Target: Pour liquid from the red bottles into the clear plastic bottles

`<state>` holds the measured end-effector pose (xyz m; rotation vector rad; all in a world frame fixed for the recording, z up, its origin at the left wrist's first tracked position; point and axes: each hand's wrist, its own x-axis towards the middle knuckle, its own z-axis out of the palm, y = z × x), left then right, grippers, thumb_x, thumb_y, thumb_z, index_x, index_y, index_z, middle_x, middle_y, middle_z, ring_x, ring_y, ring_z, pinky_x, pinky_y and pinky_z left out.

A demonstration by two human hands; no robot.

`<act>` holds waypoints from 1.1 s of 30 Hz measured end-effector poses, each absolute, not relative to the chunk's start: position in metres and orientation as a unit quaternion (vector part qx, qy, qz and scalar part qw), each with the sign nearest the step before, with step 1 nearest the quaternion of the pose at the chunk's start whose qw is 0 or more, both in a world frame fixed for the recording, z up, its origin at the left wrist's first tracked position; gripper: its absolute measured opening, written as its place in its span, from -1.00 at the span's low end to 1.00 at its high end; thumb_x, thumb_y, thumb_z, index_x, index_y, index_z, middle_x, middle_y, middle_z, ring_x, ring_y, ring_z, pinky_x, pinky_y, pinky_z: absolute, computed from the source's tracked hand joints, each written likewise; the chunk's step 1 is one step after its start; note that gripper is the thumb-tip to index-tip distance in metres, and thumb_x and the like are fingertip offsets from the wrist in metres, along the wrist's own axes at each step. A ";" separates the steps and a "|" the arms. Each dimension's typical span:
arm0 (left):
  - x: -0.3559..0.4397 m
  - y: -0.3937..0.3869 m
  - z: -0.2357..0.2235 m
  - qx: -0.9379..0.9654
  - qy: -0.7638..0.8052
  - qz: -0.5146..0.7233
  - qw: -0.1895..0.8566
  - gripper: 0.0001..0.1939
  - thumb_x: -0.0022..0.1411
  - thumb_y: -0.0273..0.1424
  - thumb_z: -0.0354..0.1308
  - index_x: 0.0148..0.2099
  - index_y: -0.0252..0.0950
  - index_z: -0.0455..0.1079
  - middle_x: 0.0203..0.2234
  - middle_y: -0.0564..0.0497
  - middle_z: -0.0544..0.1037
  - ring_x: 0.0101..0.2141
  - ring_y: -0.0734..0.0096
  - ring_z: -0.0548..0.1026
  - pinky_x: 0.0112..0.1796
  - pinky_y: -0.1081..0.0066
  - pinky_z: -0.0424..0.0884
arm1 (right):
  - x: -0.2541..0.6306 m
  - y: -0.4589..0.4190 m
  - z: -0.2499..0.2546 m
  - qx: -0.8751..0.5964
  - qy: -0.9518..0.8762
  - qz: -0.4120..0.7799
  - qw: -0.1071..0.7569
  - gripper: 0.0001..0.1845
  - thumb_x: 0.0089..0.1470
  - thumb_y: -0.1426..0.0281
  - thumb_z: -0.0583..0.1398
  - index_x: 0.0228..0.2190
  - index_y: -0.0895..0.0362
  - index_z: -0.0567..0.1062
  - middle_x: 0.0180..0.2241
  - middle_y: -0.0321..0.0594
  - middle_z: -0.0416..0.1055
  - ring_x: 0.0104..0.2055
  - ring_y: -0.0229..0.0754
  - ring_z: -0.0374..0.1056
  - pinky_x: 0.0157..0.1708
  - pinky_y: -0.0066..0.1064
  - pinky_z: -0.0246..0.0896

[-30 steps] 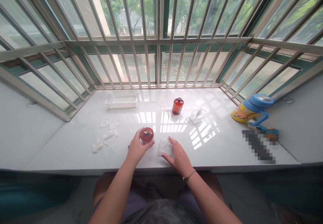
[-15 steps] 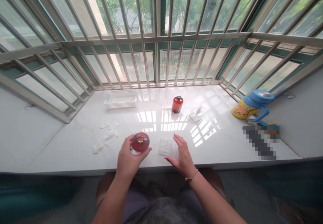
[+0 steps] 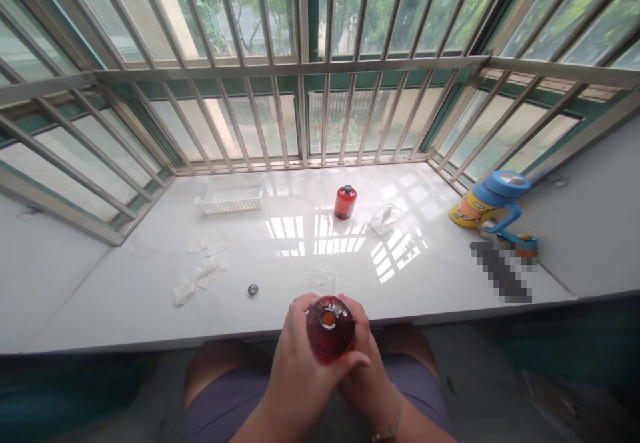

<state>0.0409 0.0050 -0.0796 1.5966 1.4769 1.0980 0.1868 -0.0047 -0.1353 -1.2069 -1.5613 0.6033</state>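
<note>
A red glass bottle (image 3: 331,346) with an uncapped mouth is held upright near the sill's front edge. My left hand (image 3: 295,363) wraps round its left side, the thumb crossing its near face. From the right, my right hand (image 3: 367,356) cups the same bottle, its fingers partly hidden behind it. A small dark round cap (image 3: 253,290) lies on the white surface left of my hands. Just beyond the bottle is a clear plastic piece (image 3: 323,278), partly covered by my hands. Farther back stands a second red bottle (image 3: 345,202) with a dark cap on.
A white perforated basket (image 3: 231,206) sits at the back left. Crumpled white pieces (image 3: 200,283) lie at the left. Clear plastic packaging (image 3: 385,220) is right of the capped bottle. A blue and yellow flask (image 3: 487,203) lies at the right by a blurred dark item (image 3: 503,273).
The bottle has moved right and toward me in my left hand. My right hand, open before, now holds it too. The small cap now shows fully on the surface.
</note>
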 end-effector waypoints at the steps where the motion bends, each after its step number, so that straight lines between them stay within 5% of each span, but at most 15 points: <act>1: 0.038 0.007 -0.080 0.628 0.546 0.415 0.368 0.00 -0.20 -0.10 0.69 0.25 0.00 0.31 0.10 -0.19 0.54 0.05 -0.23 0.57 0.05 -0.16 0.57 | 0.191 -0.002 -0.135 -0.514 -0.637 0.257 0.514 -0.18 0.22 0.16 0.34 0.37 -0.01 0.15 0.17 0.07 0.44 0.10 0.17 0.54 0.04 0.02 0.60; 6: 0.012 0.031 -0.091 0.655 0.465 0.412 0.429 0.17 -0.12 -0.04 0.65 0.46 0.01 0.20 0.42 -0.20 0.28 0.36 -0.33 0.32 0.35 -0.19 0.32 | 0.210 0.007 -0.134 -0.565 -0.582 0.259 0.524 0.00 -0.05 0.09 0.53 0.29 0.02 0.26 0.14 0.05 0.49 0.09 0.21 0.55 0.08 0.03 0.57; 15: 0.004 0.095 -0.151 0.648 0.564 0.320 0.399 0.13 -0.12 -0.17 0.65 0.45 -0.14 0.24 0.42 -0.26 0.29 0.44 -0.28 0.20 0.43 -0.25 0.10 | 0.236 0.009 -0.141 -0.592 -0.539 0.276 0.532 -0.11 0.02 0.14 0.50 0.24 0.06 0.26 0.13 0.04 0.46 0.08 0.08 0.53 0.12 -0.04 0.53; 26: 0.007 0.106 -0.141 0.671 0.557 0.277 0.404 -0.24 0.05 -0.22 0.56 0.24 -0.11 0.35 0.25 -0.11 0.50 0.32 -0.05 0.42 0.34 -0.02 0.31 | 0.255 0.014 -0.156 -0.589 -0.570 0.288 0.496 -0.19 0.00 0.16 0.50 0.20 0.03 0.36 0.14 -0.06 0.44 0.12 0.08 0.48 0.17 -0.03 0.45; 33: -0.012 0.079 -0.124 0.681 0.559 0.324 0.345 -0.28 0.06 -0.24 0.57 0.22 -0.05 0.37 0.17 -0.03 0.54 0.17 0.05 0.54 0.25 0.02 0.44 | 0.272 0.027 -0.152 -0.565 -0.666 0.240 0.424 -0.25 0.09 0.39 0.39 0.26 -0.03 0.33 0.21 -0.06 0.39 0.27 0.10 0.37 0.29 0.05 0.34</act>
